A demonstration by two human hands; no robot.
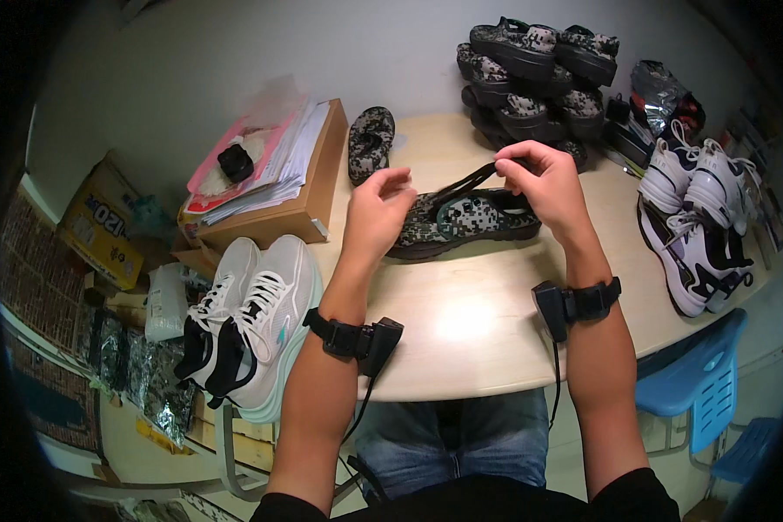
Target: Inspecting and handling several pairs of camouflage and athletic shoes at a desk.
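Observation:
A camouflage-print shoe [479, 220] with a dark sole lies sideways on the table before me, its toe to the left. Black shoelaces [468, 182] rise from its front eyelets and slant up to the right. My right hand [540, 183] pinches their upper ends between thumb and fingers, above the shoe's heel half. Beside the toe is my left hand [380, 207], its thumb and fingers apart with nothing visible between them. It partly covers the tip of the toe. A second camouflage shoe [371, 145] lies farther back, behind my left hand.
Camouflage shoes [525, 85] are stacked at the table's back right. White sneakers [691, 215] stand at the right, and a pale grey pair [267, 320] at the left. A cardboard box [323, 169] bears papers. A blue chair [698, 378] stands beyond the table's right front edge.

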